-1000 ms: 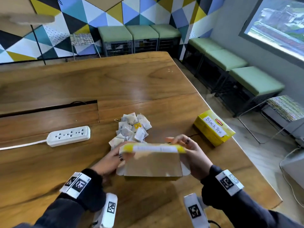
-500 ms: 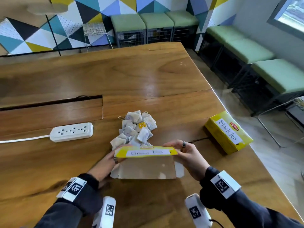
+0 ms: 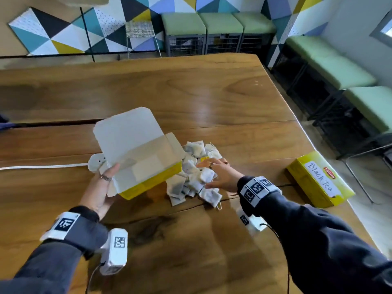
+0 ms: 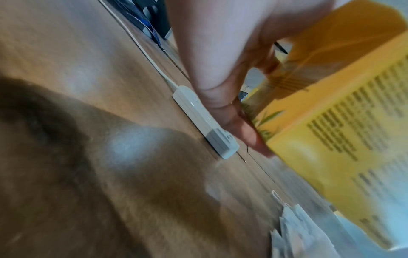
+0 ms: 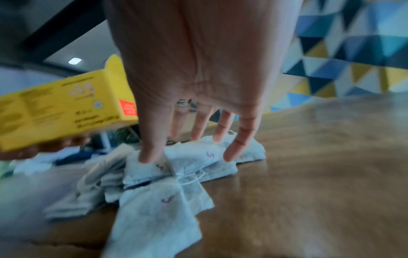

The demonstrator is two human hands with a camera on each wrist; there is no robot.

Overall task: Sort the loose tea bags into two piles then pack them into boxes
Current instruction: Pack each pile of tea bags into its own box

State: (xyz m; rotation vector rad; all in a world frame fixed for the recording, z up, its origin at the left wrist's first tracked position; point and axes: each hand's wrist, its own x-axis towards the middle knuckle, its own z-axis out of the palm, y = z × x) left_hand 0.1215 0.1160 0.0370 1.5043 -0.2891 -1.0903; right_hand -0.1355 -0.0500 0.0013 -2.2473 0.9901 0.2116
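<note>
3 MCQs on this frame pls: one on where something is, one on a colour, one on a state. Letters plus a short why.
1. Where is the box labelled Black Tea?
A. in the left hand
B. on the table near its right edge
C. on top of the tea bags

2. What colour is the outside of the open box?
A. yellow
B. red
C. blue

3. What state is the right hand in?
A. fist round a mug
B. fingers spread over the tea bags
C. resting on the power strip

Answers: B, the Black Tea box lies shut on the table; A, the open box in the left hand shows yellow sides; B, the right hand reaches with straight fingers onto the tea bags.
</note>
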